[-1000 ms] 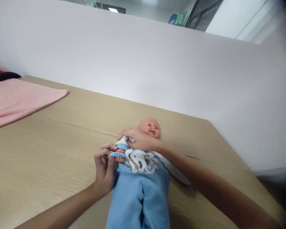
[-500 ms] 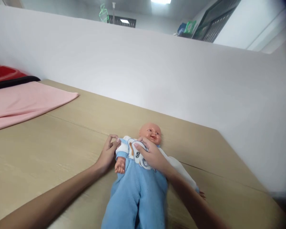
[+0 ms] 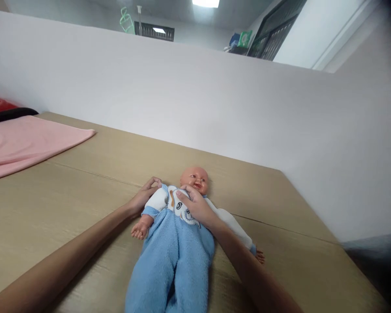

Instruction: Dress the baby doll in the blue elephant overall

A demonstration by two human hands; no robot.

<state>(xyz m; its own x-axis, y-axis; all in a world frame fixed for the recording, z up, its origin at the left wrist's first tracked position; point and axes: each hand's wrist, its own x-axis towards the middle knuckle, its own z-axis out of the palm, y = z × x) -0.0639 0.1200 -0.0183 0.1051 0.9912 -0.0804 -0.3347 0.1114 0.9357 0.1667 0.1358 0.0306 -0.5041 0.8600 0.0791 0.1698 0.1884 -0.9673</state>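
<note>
A baby doll (image 3: 194,177) lies on its back on the table, dressed in a blue and white romper (image 3: 172,248) with an animal face on the chest. My left hand (image 3: 148,193) is closed in a pinch on the romper's cloth at the doll's shoulder, on the left side of the view. Over the upper chest, just below the doll's chin, my right hand (image 3: 197,206) grips the romper near the collar; its fingertips are partly hidden. Both doll arms wear white sleeves with blue cuffs, and the plastic hands stick out.
On the left of the tan table (image 3: 84,204) lies a pink cloth (image 3: 35,139). Behind it are a black-edged thing (image 3: 11,115) and a red thing (image 3: 0,104). A white partition (image 3: 182,95) rises along the table's far edge.
The doll's arm at the left now reaches farther out and down, its sleeve straighter. My left hand has shifted up to the shoulder cloth. My right hand stays on the chest. The view has turned slightly.
</note>
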